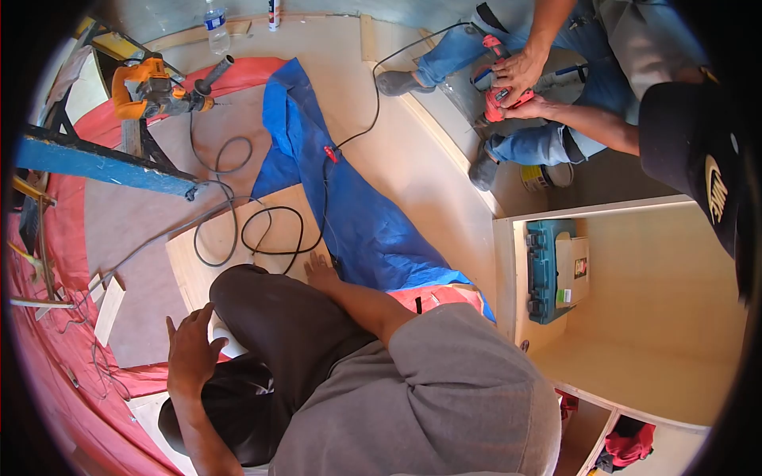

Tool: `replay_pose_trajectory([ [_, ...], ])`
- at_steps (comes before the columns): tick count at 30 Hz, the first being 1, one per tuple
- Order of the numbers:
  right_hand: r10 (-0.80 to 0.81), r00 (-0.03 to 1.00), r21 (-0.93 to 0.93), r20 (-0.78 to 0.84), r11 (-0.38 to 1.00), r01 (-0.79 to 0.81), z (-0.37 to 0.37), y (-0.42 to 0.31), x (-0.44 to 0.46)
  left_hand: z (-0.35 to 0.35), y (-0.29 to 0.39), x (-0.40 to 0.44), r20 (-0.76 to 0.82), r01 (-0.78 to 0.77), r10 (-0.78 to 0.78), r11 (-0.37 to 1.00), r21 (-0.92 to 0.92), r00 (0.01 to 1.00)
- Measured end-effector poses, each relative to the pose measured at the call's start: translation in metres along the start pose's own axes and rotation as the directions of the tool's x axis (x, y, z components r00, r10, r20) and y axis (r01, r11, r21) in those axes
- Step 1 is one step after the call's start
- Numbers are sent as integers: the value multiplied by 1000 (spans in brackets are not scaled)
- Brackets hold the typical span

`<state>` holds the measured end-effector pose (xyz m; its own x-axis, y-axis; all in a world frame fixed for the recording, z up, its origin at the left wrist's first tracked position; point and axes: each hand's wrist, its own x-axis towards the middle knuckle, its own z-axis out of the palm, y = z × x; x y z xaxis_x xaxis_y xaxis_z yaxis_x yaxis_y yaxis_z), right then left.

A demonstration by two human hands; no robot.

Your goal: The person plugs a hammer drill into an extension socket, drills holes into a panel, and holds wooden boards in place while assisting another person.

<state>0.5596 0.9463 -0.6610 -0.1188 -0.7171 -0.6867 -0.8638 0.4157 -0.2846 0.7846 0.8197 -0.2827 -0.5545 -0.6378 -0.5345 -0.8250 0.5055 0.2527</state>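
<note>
My left hand (193, 349) is raised beside my bent knee, fingers apart, holding nothing. My right hand (321, 272) rests with its fingers outstretched on a pale wooden board (186, 258) on the floor, near the edge of a blue tarp (357, 210). A black cable (274, 210) lies in loops over the board, just beyond my knee. Something white (230, 343), mostly hidden by my leg, shows near my left hand.
A co-worker in jeans grips a red power drill (504, 99) at upper right. An orange drill (155, 89) stands by a blue beam (95, 159). A teal tool case (544, 274) is in the wooden cabinet (651, 317). A water bottle (215, 28) stands at the back.
</note>
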Motion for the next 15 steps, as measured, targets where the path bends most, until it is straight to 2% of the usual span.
replay_pose_trajectory([
  [15, 16, 1000, 46, 27, 999, -18, -7, -3, -2, 0, -1, -1, 3, -1, 1, 1000, -9, 1000],
])
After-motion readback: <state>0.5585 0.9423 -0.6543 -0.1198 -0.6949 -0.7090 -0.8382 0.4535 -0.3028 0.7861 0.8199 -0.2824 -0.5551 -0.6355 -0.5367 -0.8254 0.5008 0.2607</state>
